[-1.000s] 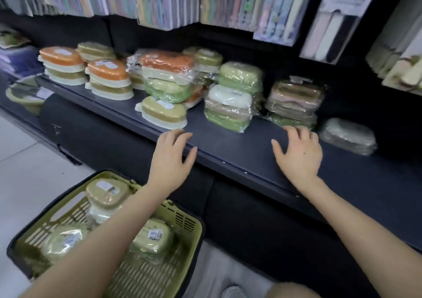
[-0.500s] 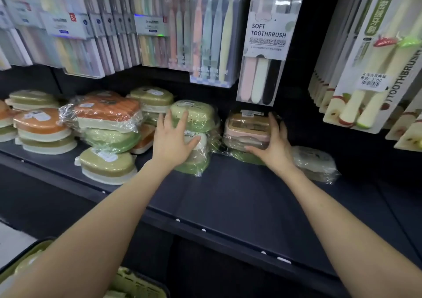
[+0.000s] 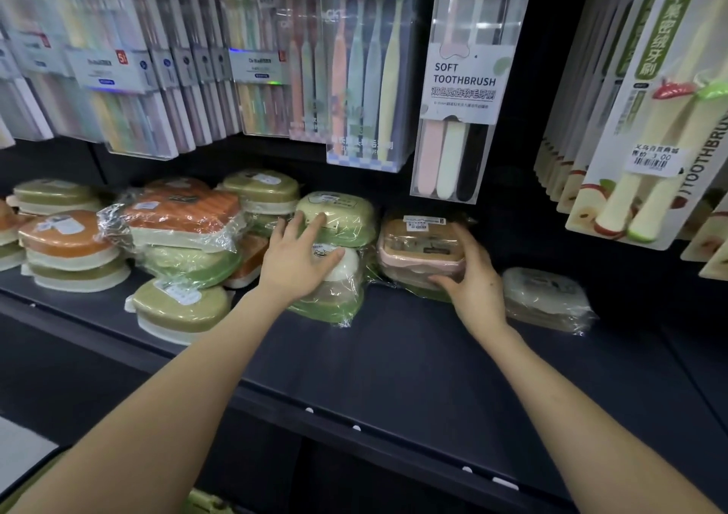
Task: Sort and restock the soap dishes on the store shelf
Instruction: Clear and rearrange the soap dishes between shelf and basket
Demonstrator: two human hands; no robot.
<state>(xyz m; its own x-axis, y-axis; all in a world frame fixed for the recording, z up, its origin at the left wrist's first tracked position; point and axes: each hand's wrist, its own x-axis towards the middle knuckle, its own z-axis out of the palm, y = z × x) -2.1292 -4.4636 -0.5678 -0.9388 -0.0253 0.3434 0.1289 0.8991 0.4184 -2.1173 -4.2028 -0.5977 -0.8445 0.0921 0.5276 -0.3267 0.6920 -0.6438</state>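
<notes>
Soap dishes stand in stacks along a dark shelf [image 3: 413,360]. My left hand [image 3: 297,263] rests with spread fingers on the front of a plastic-wrapped stack of green and white soap dishes [image 3: 346,214]. My right hand [image 3: 474,281] grips the right side of a wrapped stack of pink and brown soap dishes [image 3: 417,243], thumb under its front edge. Beside that hand, to the right, lies a single wrapped pale dish [image 3: 547,297].
To the left are a wrapped orange and green stack [image 3: 181,218], a loose olive dish [image 3: 181,308] at the front and an orange-lidded stack [image 3: 67,241]. Toothbrush packs [image 3: 461,92] hang low over the dishes. A green basket edge [image 3: 205,503] shows at the bottom.
Both hands have reached from the shelf's front edge to the stacks at the back. The left now lies on the green stack and the right has closed round the pink stack. The view rose off the basket.
</notes>
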